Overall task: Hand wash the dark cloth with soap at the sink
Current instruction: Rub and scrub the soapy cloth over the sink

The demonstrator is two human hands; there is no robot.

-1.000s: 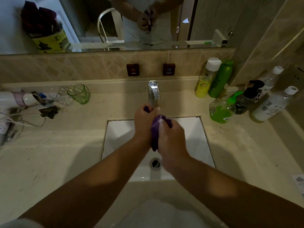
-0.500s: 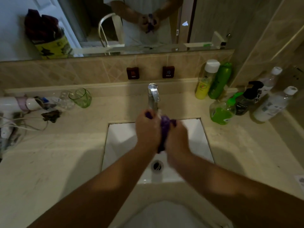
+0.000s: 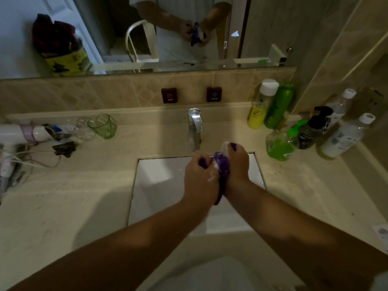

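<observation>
The dark cloth [image 3: 222, 166], purple and bunched, is held above the far part of the white sink [image 3: 155, 185], pressed between both hands just near of the faucet. A strip of it hangs down between the wrists. White soap suds show on the fabric and on the knuckles.

The left hand [image 3: 199, 177] has its fingers curled round the left side of the cloth; a fold of purple shows in its grasp at the far end. The right hand [image 3: 237, 166] grips the right side, fingers wrapped round the fabric, with a purple tip and a whitish lump of suds or soap showing at its far edge; which of the two cannot be told. The two hands touch each other through the cloth.

The chrome faucet [image 3: 195, 129] stands at the far edge of the basin, on the beige counter [image 3: 63, 206]. Whether water runs cannot be told. On the tiled wall behind it are two dark plaques marked HOT [image 3: 169, 95] and COLD [image 3: 214, 94].

To the far right stand a yellow bottle [image 3: 259, 108] and a green bottle [image 3: 278, 106], touching. Nearer, at right, is a round bottle of green liquid [image 3: 280, 147], a dark pump bottle [image 3: 310, 131] and two clear white-capped bottles [image 3: 344, 137]. At far left a green glass tumbler [image 3: 102, 126] stands beside a white hair dryer [image 3: 19, 133] and its cord. The mirror [image 3: 105, 28] above reflects the hands and cloth.
</observation>
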